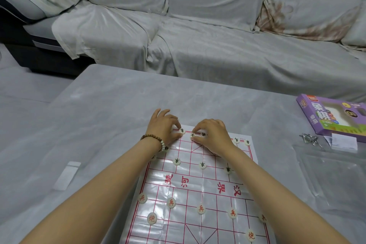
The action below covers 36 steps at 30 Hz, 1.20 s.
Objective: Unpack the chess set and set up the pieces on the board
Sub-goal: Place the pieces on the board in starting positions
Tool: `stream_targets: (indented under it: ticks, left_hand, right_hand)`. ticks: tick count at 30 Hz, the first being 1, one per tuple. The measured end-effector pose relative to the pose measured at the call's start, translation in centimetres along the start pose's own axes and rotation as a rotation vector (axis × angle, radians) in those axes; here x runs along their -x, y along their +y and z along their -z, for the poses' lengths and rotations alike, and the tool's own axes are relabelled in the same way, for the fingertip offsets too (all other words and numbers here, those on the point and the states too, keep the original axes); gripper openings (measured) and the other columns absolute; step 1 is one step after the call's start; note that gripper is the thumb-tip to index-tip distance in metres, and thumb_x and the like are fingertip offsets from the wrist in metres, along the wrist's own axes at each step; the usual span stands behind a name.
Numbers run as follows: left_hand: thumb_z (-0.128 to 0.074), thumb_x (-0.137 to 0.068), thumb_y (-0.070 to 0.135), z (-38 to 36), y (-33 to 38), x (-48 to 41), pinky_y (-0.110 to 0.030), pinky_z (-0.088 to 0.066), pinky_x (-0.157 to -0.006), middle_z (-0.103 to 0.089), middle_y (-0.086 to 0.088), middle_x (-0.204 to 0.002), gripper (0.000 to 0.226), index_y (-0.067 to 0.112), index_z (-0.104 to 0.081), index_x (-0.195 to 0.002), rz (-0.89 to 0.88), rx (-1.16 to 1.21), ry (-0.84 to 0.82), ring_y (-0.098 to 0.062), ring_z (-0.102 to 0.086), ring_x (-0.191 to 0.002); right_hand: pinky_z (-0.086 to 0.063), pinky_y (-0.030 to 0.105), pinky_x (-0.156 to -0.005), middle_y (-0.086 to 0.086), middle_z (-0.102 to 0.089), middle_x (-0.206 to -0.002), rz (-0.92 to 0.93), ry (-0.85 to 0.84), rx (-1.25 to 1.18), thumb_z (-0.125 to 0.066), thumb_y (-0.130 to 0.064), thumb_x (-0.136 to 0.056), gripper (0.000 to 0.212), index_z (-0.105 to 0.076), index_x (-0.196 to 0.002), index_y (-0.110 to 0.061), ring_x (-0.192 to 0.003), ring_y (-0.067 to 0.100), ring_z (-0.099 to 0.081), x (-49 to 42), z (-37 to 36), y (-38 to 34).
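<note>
Red-lettered pieces (pixel 200 209) sit on the nearest rows of the board (pixel 202 184). At its twelve o'clock edge the left hand (pixel 163 125), fingers curled, pinches a black-lettered piece (pixel 181 130). Just beside it, the right hand (pixel 211 133) pinches a neighbouring piece (pixel 193 135). The purple box (pixel 332 119) lies at two o'clock, with the sofa (pixel 198 25) beyond.

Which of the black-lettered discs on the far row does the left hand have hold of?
The leftmost visible disc on that row: the left hand pinches it. The next disc rightward is in the right hand.
</note>
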<state>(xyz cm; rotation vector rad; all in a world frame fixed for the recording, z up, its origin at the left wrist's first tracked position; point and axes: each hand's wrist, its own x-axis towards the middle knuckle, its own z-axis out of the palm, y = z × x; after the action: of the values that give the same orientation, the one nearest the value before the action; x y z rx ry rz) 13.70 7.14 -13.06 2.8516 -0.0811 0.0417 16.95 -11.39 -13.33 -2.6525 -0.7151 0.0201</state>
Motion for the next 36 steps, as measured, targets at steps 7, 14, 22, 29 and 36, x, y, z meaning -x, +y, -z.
stream_targets:
  ticks: [7,14,22,29,36]
  left_hand:
    - [-0.058,-0.081,0.055,-0.1,0.3,-0.2,-0.037,0.002,-0.116,-0.047,0.011,-0.138,0.031,0.034,-0.063,-0.103,0.005,-0.030,0.005,-0.014,-0.018,-0.140]
    - [-0.058,-0.083,0.052,-0.2,0.4,-0.1,-0.036,0.002,-0.115,-0.048,0.011,-0.137,0.027,0.035,-0.063,-0.103,0.013,-0.026,0.014,-0.014,-0.018,-0.140]
    - [-0.056,-0.083,0.054,-0.1,0.2,-0.3,-0.038,0.003,-0.115,-0.047,0.011,-0.139,0.029,0.036,-0.063,-0.105,0.006,-0.056,-0.006,-0.014,-0.017,-0.140]
    - [-0.050,-0.086,0.055,0.3,0.8,1.0,-0.035,0.004,-0.115,-0.043,0.010,-0.141,0.043,0.032,-0.055,-0.122,-0.033,-0.071,0.018,-0.013,-0.015,-0.141]
    - [-0.016,-0.094,0.056,-0.7,3.3,3.3,-0.033,0.011,-0.114,-0.034,0.012,-0.148,0.056,0.030,-0.037,-0.139,-0.202,-0.119,-0.039,-0.012,-0.006,-0.143]
  right_hand:
    - [-0.023,0.026,-0.099,-0.009,-0.063,-0.108,-0.047,0.043,-0.005,-0.067,-0.041,-0.083,0.021,-0.070,-0.098,-0.027,-0.106,0.012,-0.053,-0.5,-0.4,0.1]
    - [-0.023,0.026,-0.099,-0.008,-0.062,-0.109,-0.063,0.052,-0.024,-0.067,-0.041,-0.083,0.022,-0.069,-0.099,-0.026,-0.107,0.012,-0.053,-0.4,-0.5,0.1]
    - [-0.024,0.027,-0.101,-0.008,-0.063,-0.110,-0.062,0.059,-0.033,-0.067,-0.040,-0.084,0.024,-0.069,-0.101,-0.025,-0.107,0.013,-0.054,-0.3,-0.5,0.0]
    - [-0.032,0.032,-0.101,-0.008,-0.066,-0.100,-0.093,0.329,-0.222,-0.066,-0.030,-0.086,0.016,-0.069,-0.100,-0.022,-0.091,0.008,-0.053,1.4,2.5,1.0]
    - [-0.027,0.026,-0.096,-0.010,-0.064,-0.101,-0.072,0.026,-0.047,-0.069,-0.035,-0.082,0.019,-0.071,-0.100,-0.027,-0.101,0.010,-0.052,5.5,4.0,4.0]
